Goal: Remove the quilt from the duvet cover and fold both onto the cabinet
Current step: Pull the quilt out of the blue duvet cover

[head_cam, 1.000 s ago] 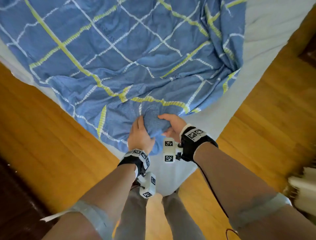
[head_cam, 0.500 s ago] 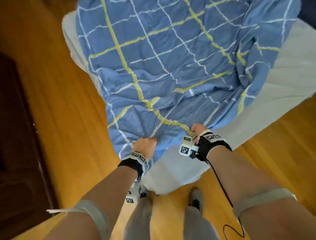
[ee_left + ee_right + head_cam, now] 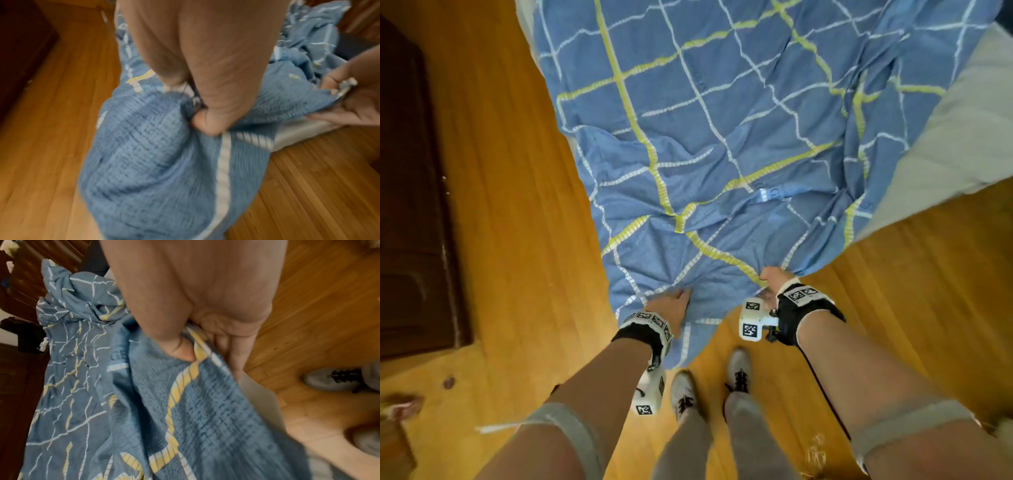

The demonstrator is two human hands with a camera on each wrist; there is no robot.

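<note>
Blue checked duvet cover [image 3: 688, 144] is lying spread over the pale bed [image 3: 962, 137] in the head view, its near edge hanging toward the wooden floor [image 3: 517, 240]. We are gripping that edge with our left hand [image 3: 671, 305] and right hand [image 3: 774, 277], set apart. Left wrist view: our fingers [image 3: 205, 123] are bunching a fold of cloth. Right wrist view: our thumb [image 3: 180, 348] and fingers are pinching the yellow-striped hem; our grey shoes [image 3: 333, 379] are standing beside the bed.
</note>
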